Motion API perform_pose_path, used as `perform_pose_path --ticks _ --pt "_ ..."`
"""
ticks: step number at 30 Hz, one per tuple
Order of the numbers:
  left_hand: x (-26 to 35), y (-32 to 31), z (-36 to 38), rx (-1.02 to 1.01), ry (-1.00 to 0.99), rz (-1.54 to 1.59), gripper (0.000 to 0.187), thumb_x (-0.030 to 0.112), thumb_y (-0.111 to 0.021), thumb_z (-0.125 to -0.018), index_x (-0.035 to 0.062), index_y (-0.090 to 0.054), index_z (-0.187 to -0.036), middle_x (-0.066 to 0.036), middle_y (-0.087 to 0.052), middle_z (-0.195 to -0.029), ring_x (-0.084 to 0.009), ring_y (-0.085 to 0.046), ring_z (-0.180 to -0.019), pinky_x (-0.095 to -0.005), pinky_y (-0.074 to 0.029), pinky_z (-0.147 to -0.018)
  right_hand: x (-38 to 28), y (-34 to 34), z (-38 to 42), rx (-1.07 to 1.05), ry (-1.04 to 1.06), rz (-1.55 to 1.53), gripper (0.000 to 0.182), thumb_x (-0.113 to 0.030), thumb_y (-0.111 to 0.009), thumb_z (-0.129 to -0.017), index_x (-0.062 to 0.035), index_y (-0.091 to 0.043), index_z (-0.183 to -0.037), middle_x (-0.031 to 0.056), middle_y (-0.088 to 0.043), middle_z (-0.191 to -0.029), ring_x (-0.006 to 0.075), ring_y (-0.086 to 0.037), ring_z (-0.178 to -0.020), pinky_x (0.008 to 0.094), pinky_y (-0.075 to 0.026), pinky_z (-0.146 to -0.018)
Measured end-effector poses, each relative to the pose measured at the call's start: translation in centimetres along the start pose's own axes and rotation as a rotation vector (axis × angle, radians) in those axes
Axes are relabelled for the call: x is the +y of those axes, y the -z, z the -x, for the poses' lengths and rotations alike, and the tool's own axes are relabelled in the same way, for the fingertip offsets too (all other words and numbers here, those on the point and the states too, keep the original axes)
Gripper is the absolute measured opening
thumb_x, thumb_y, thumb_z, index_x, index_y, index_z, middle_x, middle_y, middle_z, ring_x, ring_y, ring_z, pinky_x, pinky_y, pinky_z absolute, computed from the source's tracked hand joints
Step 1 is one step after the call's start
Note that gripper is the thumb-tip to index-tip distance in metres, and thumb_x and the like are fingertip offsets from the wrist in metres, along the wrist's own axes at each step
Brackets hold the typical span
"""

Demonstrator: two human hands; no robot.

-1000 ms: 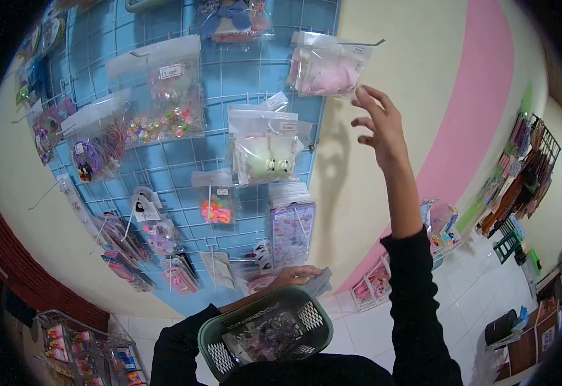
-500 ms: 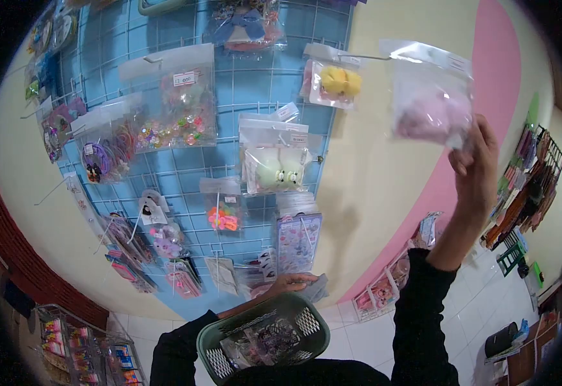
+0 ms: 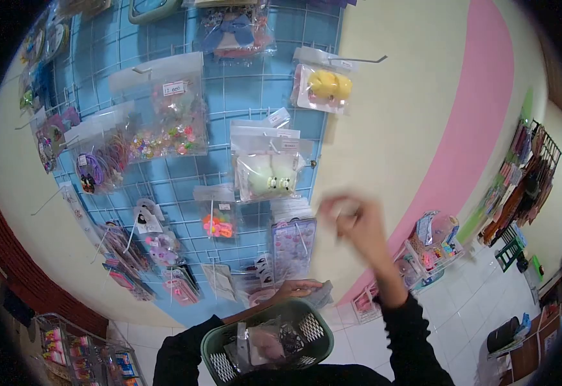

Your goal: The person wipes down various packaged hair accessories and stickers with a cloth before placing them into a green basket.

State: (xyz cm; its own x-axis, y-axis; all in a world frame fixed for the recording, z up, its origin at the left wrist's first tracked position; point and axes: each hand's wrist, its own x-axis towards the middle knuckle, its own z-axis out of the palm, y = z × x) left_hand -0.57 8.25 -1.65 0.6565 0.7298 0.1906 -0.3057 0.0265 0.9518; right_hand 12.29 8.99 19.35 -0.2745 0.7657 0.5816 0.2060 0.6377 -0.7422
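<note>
My right hand (image 3: pixel 353 222) is raised in front of the cream wall, right of the rack, blurred, with curled fingers and nothing visible in it. Low down, my left hand (image 3: pixel 297 289) holds a small greyish plastic packet (image 3: pixel 321 294) just behind the green basket (image 3: pixel 323 345). A clear bag with a pink item (image 3: pixel 267 344) lies in the basket on top of other packets. Bagged pale green items (image 3: pixel 269 174) hang nearest my right hand. Above them, a bagged yellow item (image 3: pixel 329 85) hangs on a hook.
A blue-backed wire grid (image 3: pixel 229 90) carries many bagged accessories on protruding hooks. White wire baskets of goods (image 3: pixel 430 257) stand at the right by the wall. A shelf rack (image 3: pixel 68 350) is at the lower left, and a black bin (image 3: pixel 502 338) at the lower right.
The pink item's bag has gone from my right hand at the upper right hook into the basket. My right hand has moved down and left. The view has shifted slightly.
</note>
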Motion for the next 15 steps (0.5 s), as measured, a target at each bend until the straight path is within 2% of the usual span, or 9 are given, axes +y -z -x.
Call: perform_pose_path --ticks 2,4,5,7,11,15 --pt "-0.2 0.0 0.0 -0.006 0.012 0.035 0.03 0.008 -0.047 -0.073 -0.0019 -0.045 -0.102 -0.01 -0.048 -0.1 -0.0142 -0.047 -0.087 -0.0255 -0.037 -0.075 -1.3 2.1 -5.2 0.296 -0.01 0.018 0.024 -0.016 -0.055 -0.069 -0.001 -0.05 -0.087 0.006 -0.052 -0.074 0.0047 -0.044 -0.045 0.0142 -0.028 -0.032" --pt "-0.3 0.0 0.2 -0.04 0.029 0.112 0.03 0.006 -0.045 -0.074 -0.0023 -0.044 -0.103 -0.01 -0.047 -0.101 -0.0136 -0.047 -0.086 -0.0223 -0.037 -0.075 -1.6 3.2 -8.9 0.275 -0.169 -0.258 0.023 -0.016 -0.057 -0.068 0.0003 -0.051 -0.083 0.0052 -0.052 -0.071 0.005 -0.043 -0.046 0.0153 -0.03 -0.035" --pt "-0.3 0.0 0.4 -0.039 0.028 0.104 0.03 0.006 -0.045 -0.074 -0.0023 -0.044 -0.103 -0.01 -0.047 -0.101 -0.0136 -0.047 -0.086 -0.0223 -0.037 -0.075 -1.4 3.4 -9.8 0.276 -0.163 -0.262 0.023 -0.016 -0.057 -0.068 0.0003 -0.051 -0.083 0.0052 -0.052 -0.071 0.005 -0.043 -0.046 0.0153 -0.03 -0.035" --pt "-0.2 -0.1 0.5 0.011 0.015 0.144 0.031 0.006 -0.044 -0.074 -0.003 -0.043 -0.103 -0.01 -0.047 -0.1 -0.0133 -0.048 -0.086 -0.0223 -0.037 -0.075 -1.3 3.7 -11.1 0.111 -0.152 -0.47 0.019 -0.017 -0.057 -0.069 -0.0006 -0.052 -0.078 0.0034 -0.05 -0.067 0.0036 -0.038 -0.044 0.0133 -0.026 -0.034" --pt "-0.4 0.5 1.0 0.058 0.014 0.074 0.032 0.006 -0.044 -0.074 -0.0038 -0.042 -0.104 -0.011 -0.047 -0.1 -0.0135 -0.048 -0.086 -0.0228 -0.037 -0.075 -3.5 5.5 -9.4 0.211 0.007 -0.474 0.014 -0.014 -0.055 -0.07 -0.0008 -0.052 -0.075 0.0005 -0.046 -0.061 0.0016 -0.033 -0.041 0.0124 -0.022 -0.033" --pt "-0.7 0.8 1.0 0.021 0.067 0.233 0.032 0.006 -0.044 -0.074 -0.0042 -0.041 -0.104 -0.011 -0.048 -0.098 -0.0154 -0.049 -0.084 -0.0248 -0.038 -0.075 -7.7 9.2 -5.8 0.224 0.119 -0.324 0.012 -0.012 -0.054 -0.07 -0.0009 -0.051 -0.073 -0.0028 -0.041 -0.055 -0.0006 -0.029 -0.039 0.012 -0.021 -0.032"
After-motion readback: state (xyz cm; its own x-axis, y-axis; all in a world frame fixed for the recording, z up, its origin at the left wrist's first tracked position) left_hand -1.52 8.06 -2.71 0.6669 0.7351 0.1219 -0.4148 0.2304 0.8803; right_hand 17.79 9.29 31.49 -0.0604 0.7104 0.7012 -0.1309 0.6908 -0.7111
